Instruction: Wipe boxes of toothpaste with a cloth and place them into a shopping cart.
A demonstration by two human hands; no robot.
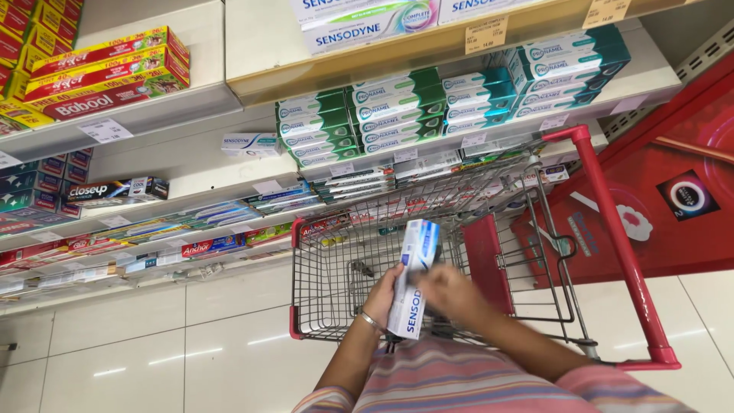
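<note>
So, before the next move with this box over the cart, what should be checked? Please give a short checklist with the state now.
1. Left hand holds the white and blue toothpaste box: ok, fingers wrap its lower part.
2. Right hand also on the box: cannot tell, it is blurred.
3. Box is above the shopping cart basket: ok.
4. Basket has free space below the box: ok, bare wire bottom shows.
5. Box undamaged: cannot tell, it is partly covered.
6. Cart close to the shelves: ok.
</note>
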